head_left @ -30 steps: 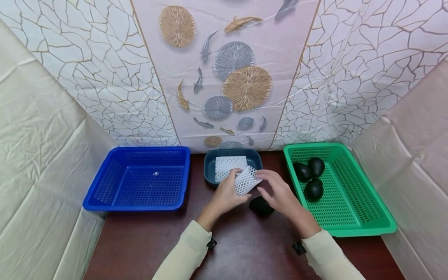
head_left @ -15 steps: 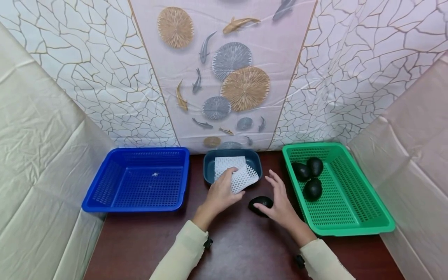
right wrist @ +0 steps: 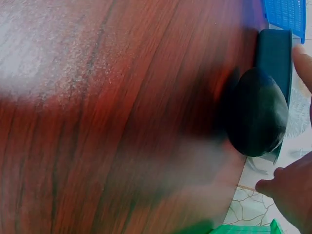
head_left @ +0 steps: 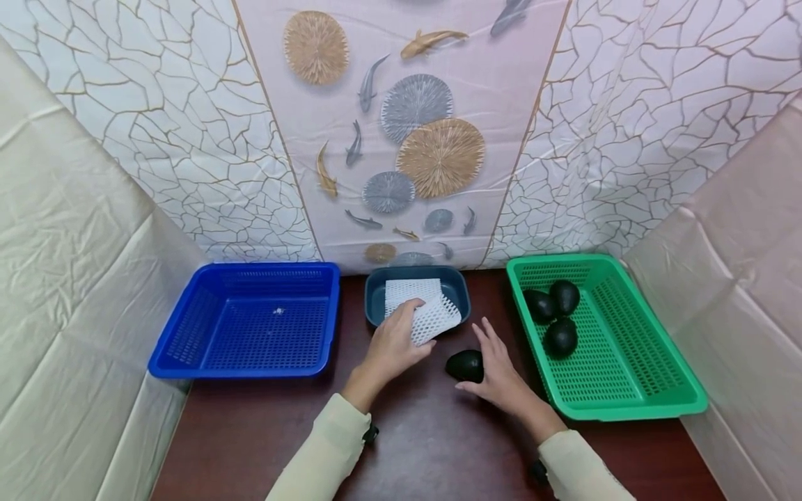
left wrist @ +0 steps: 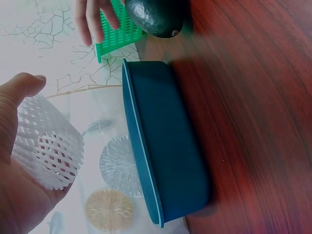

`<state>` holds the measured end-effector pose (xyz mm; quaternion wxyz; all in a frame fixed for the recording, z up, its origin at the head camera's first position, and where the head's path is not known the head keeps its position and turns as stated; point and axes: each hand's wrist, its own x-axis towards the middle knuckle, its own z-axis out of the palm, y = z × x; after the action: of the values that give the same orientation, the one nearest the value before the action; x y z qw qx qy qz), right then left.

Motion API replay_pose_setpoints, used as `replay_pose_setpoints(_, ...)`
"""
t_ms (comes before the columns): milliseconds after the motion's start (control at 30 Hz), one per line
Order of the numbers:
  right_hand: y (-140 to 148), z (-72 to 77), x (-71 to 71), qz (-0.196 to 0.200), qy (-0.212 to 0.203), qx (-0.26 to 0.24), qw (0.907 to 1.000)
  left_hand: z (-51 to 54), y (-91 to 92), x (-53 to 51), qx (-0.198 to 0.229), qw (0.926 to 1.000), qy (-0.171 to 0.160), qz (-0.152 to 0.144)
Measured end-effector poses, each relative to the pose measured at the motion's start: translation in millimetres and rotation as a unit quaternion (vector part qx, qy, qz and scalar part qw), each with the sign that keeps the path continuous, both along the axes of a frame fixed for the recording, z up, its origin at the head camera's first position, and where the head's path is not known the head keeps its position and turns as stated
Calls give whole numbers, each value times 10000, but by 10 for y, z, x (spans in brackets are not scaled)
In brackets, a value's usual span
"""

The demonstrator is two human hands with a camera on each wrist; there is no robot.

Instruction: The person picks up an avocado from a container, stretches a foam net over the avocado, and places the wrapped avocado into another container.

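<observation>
My left hand (head_left: pixel 390 348) grips a white foam net sleeve (head_left: pixel 437 321) over the front edge of a dark teal tray (head_left: pixel 372 321). In the left wrist view the net sleeve (left wrist: pixel 46 144) has its round mouth spread, with the thumb along one side. More white netting (head_left: pixel 404 292) lies inside the tray. On the table, a dark avocado (head_left: pixel 465 365) rests on its side. Beside it is my right hand (head_left: pixel 501 379), fingers extended and thumb apart. The right wrist view shows a gap between those fingers and the avocado (right wrist: pixel 258 114).
A green basket (head_left: pixel 679 348) at the right contains three dark avocados (head_left: pixel 561 338). At the left stands a blue basket (head_left: pixel 263 372) with a small white scrap (head_left: pixel 279 311) on its floor. Patterned cloth (head_left: pixel 407 229) rises behind the table (head_left: pixel 432 445).
My right hand has left the net sleeve and come down beside the avocado on the table. My left hand has shifted slightly left, still holding the sleeve. The avocado appears slightly turned.
</observation>
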<state>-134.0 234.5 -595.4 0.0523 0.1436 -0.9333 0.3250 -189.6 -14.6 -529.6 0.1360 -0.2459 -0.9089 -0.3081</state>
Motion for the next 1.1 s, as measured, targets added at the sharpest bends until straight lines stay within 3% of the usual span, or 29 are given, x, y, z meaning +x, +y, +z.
replay_pose_setpoints(233, 41, -5, -40, 66, -637, 51, 9979, -2, -31, 11, -15, 10000, -69, -11)
replay_pose_setpoints(667, 106, 44, -91, 611, -1324, 572, 9877, -29, -57, 13, -37, 9999, -150, 6)
replay_pose_setpoints(900, 139, -2, -95, 620, -1316, 714, 9868, -27, -76, 21, 5, 10000, -67, -39)
replay_pose_setpoints(1100, 141, 16, -84, 584, -1116, 468, 9909, -7, -84, 10, 33, 10000, -41, -46)
